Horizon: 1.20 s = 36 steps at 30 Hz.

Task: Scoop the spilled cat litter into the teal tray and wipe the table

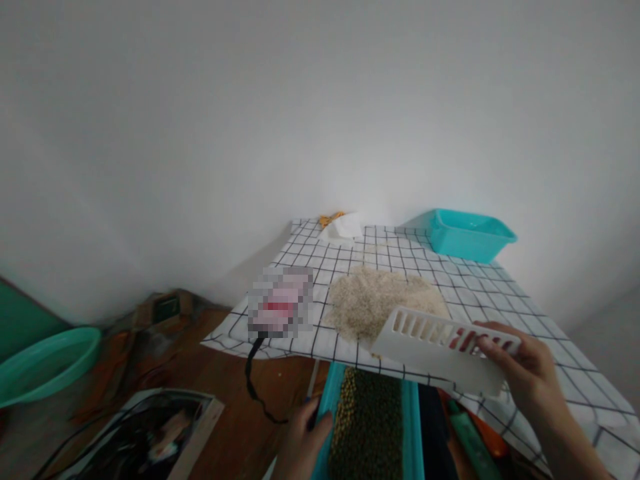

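Observation:
My right hand point(527, 373) is closed round the right end of a white slotted plastic piece point(445, 353). Its fingers show through the slots. The plastic piece slants over the near edge of a spread heap of pale grains point(385, 293) on a checked cloth point(475, 283). Low in the picture, my left hand point(303, 443) grips the left rim of a teal tray point(413, 427), thumb over the edge. Inside the tray lie dark green beans point(375, 427), with a strip of yellow ones point(346, 407) along the left side. The tray's near end is cut off.
A turquoise basin point(470, 237) stands at the cloth's back right. White tissue point(343, 229) lies at the back left. A pixelated pink item point(281, 303) with a black strap point(253, 380) rests on the left edge. A green tub point(50, 363) and a framed box point(150, 433) stand lower left.

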Each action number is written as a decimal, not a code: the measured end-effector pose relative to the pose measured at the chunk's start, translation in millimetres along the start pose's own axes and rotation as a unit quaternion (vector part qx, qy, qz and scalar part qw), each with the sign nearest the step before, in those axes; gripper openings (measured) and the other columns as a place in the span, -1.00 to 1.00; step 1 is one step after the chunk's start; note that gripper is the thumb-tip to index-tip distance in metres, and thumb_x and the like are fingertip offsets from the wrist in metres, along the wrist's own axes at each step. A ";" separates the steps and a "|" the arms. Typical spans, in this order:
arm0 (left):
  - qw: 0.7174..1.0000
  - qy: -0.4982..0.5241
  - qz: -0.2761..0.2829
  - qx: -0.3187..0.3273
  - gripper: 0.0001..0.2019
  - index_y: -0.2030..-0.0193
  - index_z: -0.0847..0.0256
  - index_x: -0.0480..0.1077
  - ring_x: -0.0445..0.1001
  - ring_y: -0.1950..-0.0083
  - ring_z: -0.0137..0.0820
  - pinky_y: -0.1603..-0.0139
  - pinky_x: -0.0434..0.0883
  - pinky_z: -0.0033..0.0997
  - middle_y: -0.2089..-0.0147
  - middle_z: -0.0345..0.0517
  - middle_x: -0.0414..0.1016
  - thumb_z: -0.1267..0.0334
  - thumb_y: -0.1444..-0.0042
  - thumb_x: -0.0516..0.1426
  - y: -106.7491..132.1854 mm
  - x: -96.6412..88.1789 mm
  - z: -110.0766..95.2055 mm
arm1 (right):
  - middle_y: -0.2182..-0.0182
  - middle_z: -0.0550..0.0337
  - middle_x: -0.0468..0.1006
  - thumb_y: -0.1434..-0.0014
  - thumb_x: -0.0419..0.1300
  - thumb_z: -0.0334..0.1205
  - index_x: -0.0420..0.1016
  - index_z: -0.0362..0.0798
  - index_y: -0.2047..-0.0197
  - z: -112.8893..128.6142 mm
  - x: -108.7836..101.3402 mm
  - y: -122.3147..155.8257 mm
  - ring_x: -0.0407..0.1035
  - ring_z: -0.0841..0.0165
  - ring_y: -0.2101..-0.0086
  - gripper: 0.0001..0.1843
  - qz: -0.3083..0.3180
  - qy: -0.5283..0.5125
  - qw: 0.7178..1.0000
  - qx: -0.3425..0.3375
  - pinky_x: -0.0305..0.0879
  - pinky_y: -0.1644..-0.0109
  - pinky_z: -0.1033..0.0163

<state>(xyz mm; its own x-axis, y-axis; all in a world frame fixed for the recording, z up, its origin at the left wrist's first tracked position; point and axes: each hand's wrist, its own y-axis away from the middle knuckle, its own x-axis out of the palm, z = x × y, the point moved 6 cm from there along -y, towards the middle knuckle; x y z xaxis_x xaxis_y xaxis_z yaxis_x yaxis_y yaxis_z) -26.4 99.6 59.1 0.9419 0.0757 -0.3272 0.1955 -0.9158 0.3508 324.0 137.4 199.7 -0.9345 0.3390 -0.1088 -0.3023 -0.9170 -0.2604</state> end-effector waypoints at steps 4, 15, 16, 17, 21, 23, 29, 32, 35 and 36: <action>1.000 0.015 0.005 -0.018 -0.47 0.11 0.22 0.60 0.55 -0.14 0.02 -0.14 0.49 -0.21 -0.02 0.09 0.67 -0.11 0.12 0.18 0.1 -0.3 3.5 | 0.46 0.15 0.66 -0.03 0.43 -0.02 0.69 -0.01 0.34 7.6 4.3 2.0 0.48 0.33 0.53 -0.77 -0.016 -0.001 1.000 -0.022 0.34 0.54 0.38; 0.999 0.038 0.016 -0.022 -0.48 0.12 0.18 0.60 0.57 -0.09 0.00 -0.12 0.50 -0.21 0.04 0.04 0.70 -0.14 0.14 0.22 4.1 -0.3 -2.2 | 0.43 0.14 0.67 -0.05 0.41 0.00 0.70 -0.01 0.33 5.8 -1.0 -3.4 0.51 0.30 0.48 -0.76 0.002 0.032 0.999 -0.033 0.39 0.49 0.36; 0.999 0.038 0.016 -0.023 -0.47 0.11 0.19 0.60 0.56 -0.10 0.00 -0.12 0.49 -0.21 0.03 0.05 0.69 -0.12 0.14 0.22 3.5 -0.3 -1.1 | 0.42 0.13 0.67 -0.07 0.40 -0.01 0.69 -0.01 0.34 7.5 -1.6 -3.5 0.51 0.30 0.48 -0.76 0.001 0.036 0.999 -0.039 0.38 0.49 0.37; 0.999 0.036 0.012 -0.024 -0.47 0.09 0.20 0.60 0.55 -0.11 0.01 -0.13 0.48 -0.20 0.00 0.06 0.68 -0.11 0.14 0.22 2.6 -0.6 0.3 | 0.42 0.14 0.67 -0.09 0.39 -0.01 0.69 0.00 0.34 9.7 -1.6 -3.4 0.50 0.31 0.49 -0.77 0.000 0.041 0.998 -0.044 0.37 0.50 0.38; 1.000 0.015 -0.013 -0.025 -0.46 0.06 0.23 0.59 0.51 -0.19 0.01 -0.17 0.45 -0.21 -0.08 0.10 0.64 -0.08 0.12 0.20 -0.3 -2.0 5.2 | 0.46 0.15 0.65 -0.10 0.37 -0.02 0.69 0.00 0.35 18.4 0.9 -0.1 0.47 0.33 0.51 -0.78 -0.006 0.049 0.997 -0.055 0.34 0.51 0.38; 1.000 0.008 -0.009 -0.027 -0.47 0.06 0.23 0.59 0.52 -0.18 0.01 -0.17 0.46 -0.22 -0.08 0.09 0.65 -0.08 0.10 0.18 0.0 -1.3 5.4 | 0.47 0.16 0.65 -0.09 0.37 -0.02 0.68 0.00 0.36 20.5 1.7 1.8 0.47 0.34 0.52 -0.78 -0.012 0.044 0.997 -0.054 0.32 0.53 0.38; 1.000 -0.008 0.003 -0.021 -0.48 0.08 0.20 0.60 0.54 -0.15 -0.02 -0.14 0.48 -0.27 -0.01 0.03 0.68 -0.10 0.07 0.16 3.8 -2.0 -2.2 | 0.47 0.14 0.64 -0.06 0.39 0.00 0.69 -0.01 0.36 16.1 0.4 3.3 0.47 0.31 0.52 -0.76 -0.012 0.022 0.999 -0.041 0.33 0.53 0.35; 1.000 -0.006 -0.003 -0.022 -0.49 0.10 0.20 0.61 0.53 -0.16 0.00 -0.16 0.47 -0.23 -0.03 0.05 0.67 -0.09 0.09 0.16 3.1 -2.9 -2.8 | 0.49 0.15 0.64 -0.04 0.41 0.00 0.69 -0.01 0.34 9.5 -1.0 3.1 0.44 0.34 0.56 -0.76 -0.014 0.021 0.999 -0.021 0.28 0.58 0.37; 1.000 0.000 -0.008 -0.025 -0.47 0.09 0.22 0.60 0.51 -0.19 0.03 -0.19 0.45 -0.20 -0.08 0.08 0.65 -0.10 0.13 0.19 1.6 -2.8 -1.8 | 0.48 0.15 0.64 -0.02 0.43 0.00 0.69 -0.01 0.33 5.9 -1.2 3.2 0.46 0.34 0.54 -0.74 -0.013 0.021 1.000 -0.015 0.31 0.56 0.39; 1.000 0.000 -0.008 -0.025 -0.46 0.10 0.22 0.60 0.50 -0.20 0.03 -0.21 0.44 -0.19 -0.08 0.08 0.65 -0.10 0.14 0.20 1.4 -2.6 -1.7 | 0.47 0.15 0.65 -0.02 0.43 0.01 0.69 -0.01 0.33 5.7 -1.3 3.3 0.47 0.34 0.53 -0.73 -0.014 0.023 1.000 -0.017 0.32 0.55 0.38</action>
<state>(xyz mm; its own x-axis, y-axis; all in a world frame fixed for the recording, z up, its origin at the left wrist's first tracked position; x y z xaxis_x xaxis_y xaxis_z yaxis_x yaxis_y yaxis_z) -28.1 98.8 61.9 0.9384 0.0910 -0.3333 0.2249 -0.8932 0.3893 323.1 132.7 204.5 -0.9163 0.3735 -0.1446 -0.3200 -0.8999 -0.2962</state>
